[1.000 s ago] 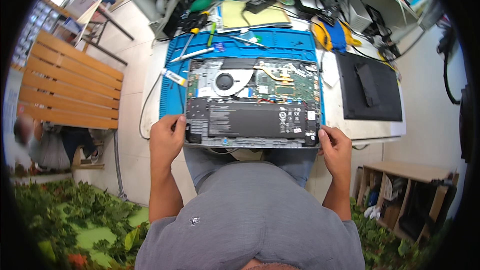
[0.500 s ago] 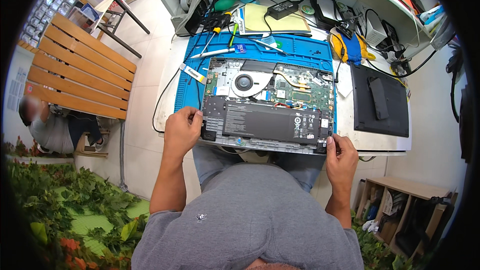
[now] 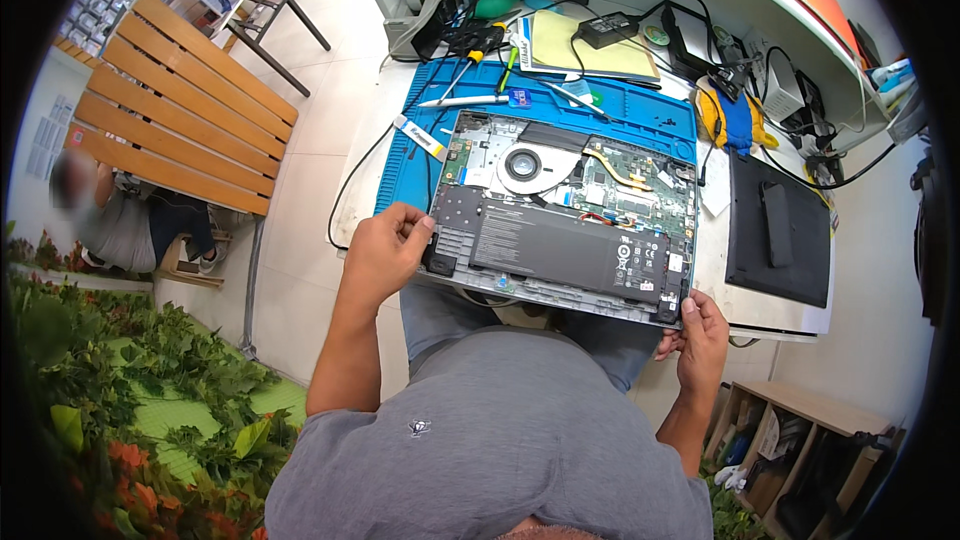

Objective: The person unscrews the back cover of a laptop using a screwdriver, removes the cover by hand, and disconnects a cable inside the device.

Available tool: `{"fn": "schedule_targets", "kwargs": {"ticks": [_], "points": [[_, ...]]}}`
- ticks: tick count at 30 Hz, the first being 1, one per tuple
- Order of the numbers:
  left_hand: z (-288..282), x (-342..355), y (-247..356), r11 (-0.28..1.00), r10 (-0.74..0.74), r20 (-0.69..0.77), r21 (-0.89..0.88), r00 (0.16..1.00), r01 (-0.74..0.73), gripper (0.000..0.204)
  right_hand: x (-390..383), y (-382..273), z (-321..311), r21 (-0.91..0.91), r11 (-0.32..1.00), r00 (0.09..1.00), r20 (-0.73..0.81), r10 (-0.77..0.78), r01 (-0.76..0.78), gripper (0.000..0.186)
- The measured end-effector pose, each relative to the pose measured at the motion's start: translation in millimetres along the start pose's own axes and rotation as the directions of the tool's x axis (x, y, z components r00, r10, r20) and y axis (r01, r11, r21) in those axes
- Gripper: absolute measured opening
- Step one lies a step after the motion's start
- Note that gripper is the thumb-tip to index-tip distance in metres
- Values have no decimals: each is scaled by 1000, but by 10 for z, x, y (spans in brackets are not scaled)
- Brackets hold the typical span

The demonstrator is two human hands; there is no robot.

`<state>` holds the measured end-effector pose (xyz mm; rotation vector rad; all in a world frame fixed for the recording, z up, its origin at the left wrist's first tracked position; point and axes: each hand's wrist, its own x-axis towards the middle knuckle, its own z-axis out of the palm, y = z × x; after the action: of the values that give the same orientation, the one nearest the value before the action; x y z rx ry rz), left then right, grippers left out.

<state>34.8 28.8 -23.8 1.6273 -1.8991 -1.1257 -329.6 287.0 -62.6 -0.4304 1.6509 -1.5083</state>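
An opened laptop base lies over the front of a blue repair mat, its inside facing up. A wide black battery fills its near half. Farther back show a round fan, a copper-coloured heat pipe and a green circuit board. My left hand pinches the left edge of the base between thumb and fingers. At the near right corner my right hand grips the edge, thumb uppermost; some of its fingers are hidden under the base.
Behind the laptop lie a yellow-handled screwdriver, a white pen-like tool, yellow paper and a black power adapter. To the right are a black laptop cover and yellow-blue gloves. A person sits beyond a slatted wooden table.
The view has shifted, so the bench and laptop appear farther right and turned slightly clockwise. Both hands stay on the laptop base's edges.
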Motion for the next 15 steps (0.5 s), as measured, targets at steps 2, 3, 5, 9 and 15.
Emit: {"fn": "schedule_targets", "kwargs": {"ticks": [2, 3, 5, 9, 15], "points": [[-22, -97, 193, 988, 31, -17, 150, 999, -28, 34, 13, 46, -6, 42, 999, 1000, 6, -6, 5, 36], [-18, -153, 261, 891, 389, -25, 265, 921, -369, 40, 6, 51, 0, 80, 997, 1000, 11, -22, 21, 36], [122, -256, 394, 669, 691, 11, 370, 723, -645, 49, -13, 40, -2, 116, 993, 999, 15, -35, 33, 37], [502, -263, 548, 409, 798, 368, 251, 477, -877, 69, -42, -35, 32, 186, 982, 1000, -8, -20, 21, 37], [616, -192, 612, 261, 853, 388, 264, 350, -928, 68, -66, -49, 51, 230, 973, 1000, -11, -8, 10, 38]]}}
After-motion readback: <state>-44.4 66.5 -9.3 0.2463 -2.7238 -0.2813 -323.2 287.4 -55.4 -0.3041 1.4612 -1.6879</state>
